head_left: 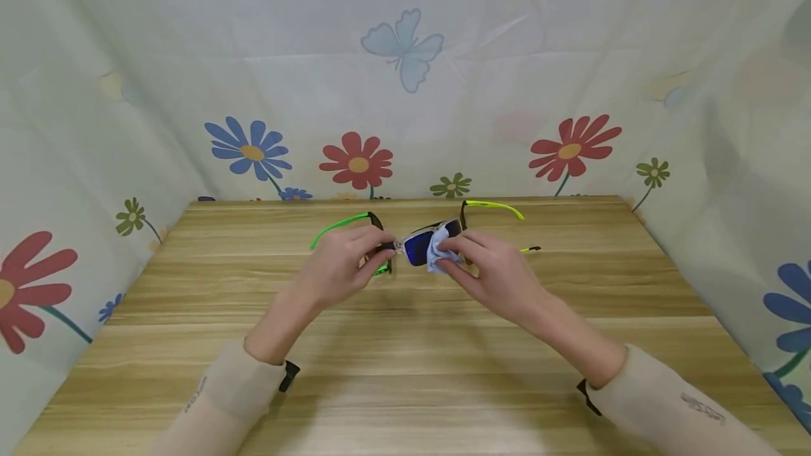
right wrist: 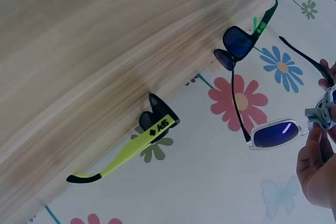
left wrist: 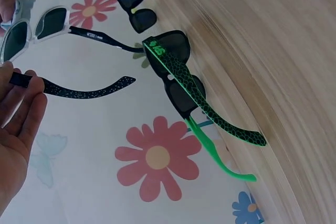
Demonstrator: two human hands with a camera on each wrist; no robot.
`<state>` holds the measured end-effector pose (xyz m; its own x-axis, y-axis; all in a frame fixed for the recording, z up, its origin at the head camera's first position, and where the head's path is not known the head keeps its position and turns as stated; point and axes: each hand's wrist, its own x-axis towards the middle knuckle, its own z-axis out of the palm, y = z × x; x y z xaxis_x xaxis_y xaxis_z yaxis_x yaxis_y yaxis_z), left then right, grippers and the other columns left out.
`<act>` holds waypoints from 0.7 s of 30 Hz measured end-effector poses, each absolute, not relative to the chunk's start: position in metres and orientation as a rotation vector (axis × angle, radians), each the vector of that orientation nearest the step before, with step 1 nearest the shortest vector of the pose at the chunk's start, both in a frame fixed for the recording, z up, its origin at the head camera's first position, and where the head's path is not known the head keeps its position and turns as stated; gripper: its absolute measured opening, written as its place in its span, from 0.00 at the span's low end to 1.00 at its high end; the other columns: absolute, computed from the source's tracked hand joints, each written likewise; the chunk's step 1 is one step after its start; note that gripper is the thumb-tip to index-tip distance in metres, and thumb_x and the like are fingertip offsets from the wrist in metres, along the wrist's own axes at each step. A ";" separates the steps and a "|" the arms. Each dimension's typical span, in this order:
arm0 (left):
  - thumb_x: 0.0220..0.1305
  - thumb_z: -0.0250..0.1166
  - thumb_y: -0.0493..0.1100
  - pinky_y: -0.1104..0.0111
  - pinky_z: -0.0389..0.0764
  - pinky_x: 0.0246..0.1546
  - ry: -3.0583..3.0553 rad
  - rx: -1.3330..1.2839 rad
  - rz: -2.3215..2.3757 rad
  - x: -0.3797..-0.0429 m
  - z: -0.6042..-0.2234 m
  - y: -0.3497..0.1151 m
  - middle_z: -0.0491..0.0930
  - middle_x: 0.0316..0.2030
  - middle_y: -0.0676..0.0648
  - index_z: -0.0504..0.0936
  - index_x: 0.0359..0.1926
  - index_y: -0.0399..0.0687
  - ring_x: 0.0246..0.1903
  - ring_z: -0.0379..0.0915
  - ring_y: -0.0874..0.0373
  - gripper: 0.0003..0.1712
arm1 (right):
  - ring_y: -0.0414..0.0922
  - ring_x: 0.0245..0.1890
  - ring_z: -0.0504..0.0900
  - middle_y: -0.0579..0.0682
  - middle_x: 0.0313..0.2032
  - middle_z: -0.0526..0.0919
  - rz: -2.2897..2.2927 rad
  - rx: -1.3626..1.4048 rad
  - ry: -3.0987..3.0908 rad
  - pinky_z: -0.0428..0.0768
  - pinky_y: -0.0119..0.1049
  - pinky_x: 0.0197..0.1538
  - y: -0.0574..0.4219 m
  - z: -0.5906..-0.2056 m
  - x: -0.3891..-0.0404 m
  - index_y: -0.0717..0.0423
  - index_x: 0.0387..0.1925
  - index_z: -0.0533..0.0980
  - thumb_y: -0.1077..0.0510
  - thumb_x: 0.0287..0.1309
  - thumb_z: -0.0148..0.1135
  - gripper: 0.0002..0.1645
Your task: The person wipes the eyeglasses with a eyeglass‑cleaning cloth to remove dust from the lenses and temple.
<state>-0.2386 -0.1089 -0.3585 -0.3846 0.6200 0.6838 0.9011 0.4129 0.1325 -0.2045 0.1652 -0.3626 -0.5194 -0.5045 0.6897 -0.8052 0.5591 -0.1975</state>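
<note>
My left hand (head_left: 342,259) pinches a pair of sunglasses at one temple, close to the hinge. These sunglasses (head_left: 416,250) have a clear frame and dark blue lenses; in the left wrist view their dark temples (left wrist: 86,88) stick out, the held one speckled. Between the thumb and fingers of my right hand (head_left: 500,269) is a folded light blue cloth (head_left: 437,252). It lies against the front of the sunglasses, covering part of one lens. In the right wrist view the cloth (right wrist: 317,116) is bunched at the frame, and the other lens (right wrist: 275,134) shows uncovered.
Black sunglasses with green temples (left wrist: 178,51) stand on the wooden table (head_left: 393,371) behind my left hand. Another pair, with yellow temples (right wrist: 134,153), stands behind my right hand. A flowered curtain (head_left: 304,90) encloses the table's back and sides.
</note>
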 end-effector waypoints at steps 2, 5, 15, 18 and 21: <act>0.65 0.73 0.37 0.70 0.81 0.34 -2.130 -1.276 -0.677 -0.237 -0.359 -0.108 0.85 0.35 0.50 0.85 0.45 0.40 0.33 0.78 0.60 0.09 | 0.43 0.28 0.80 0.48 0.35 0.83 0.689 1.047 -2.210 0.79 0.34 0.28 0.162 -0.362 -0.205 0.58 0.44 0.84 0.61 0.54 0.79 0.15; 0.65 0.73 0.38 0.70 0.81 0.34 -2.124 -1.270 -0.665 -0.236 -0.358 -0.106 0.85 0.35 0.50 0.85 0.44 0.40 0.33 0.78 0.60 0.09 | 0.41 0.29 0.79 0.48 0.35 0.82 0.694 1.057 -2.195 0.80 0.34 0.29 0.158 -0.362 -0.205 0.58 0.43 0.84 0.61 0.54 0.79 0.15; 0.64 0.74 0.38 0.70 0.81 0.35 -2.123 -1.269 -0.656 -0.230 -0.355 -0.101 0.86 0.36 0.49 0.85 0.44 0.40 0.32 0.79 0.60 0.09 | 0.43 0.34 0.83 0.50 0.40 0.84 0.756 1.145 -2.110 0.84 0.39 0.32 0.146 -0.357 -0.202 0.58 0.43 0.83 0.63 0.53 0.79 0.16; 0.65 0.73 0.38 0.70 0.82 0.35 -2.126 -1.268 -0.672 -0.229 -0.356 -0.101 0.85 0.36 0.49 0.85 0.44 0.40 0.32 0.79 0.61 0.09 | 0.43 0.35 0.84 0.51 0.40 0.84 0.725 1.140 -2.114 0.84 0.37 0.33 0.146 -0.357 -0.203 0.59 0.43 0.83 0.63 0.52 0.79 0.16; 0.65 0.73 0.37 0.70 0.82 0.35 -2.122 -1.261 -0.676 -0.229 -0.356 -0.101 0.85 0.36 0.49 0.85 0.44 0.40 0.32 0.79 0.60 0.09 | 0.44 0.35 0.84 0.51 0.39 0.84 0.692 1.108 -2.131 0.85 0.36 0.34 0.149 -0.358 -0.203 0.60 0.43 0.82 0.63 0.53 0.79 0.16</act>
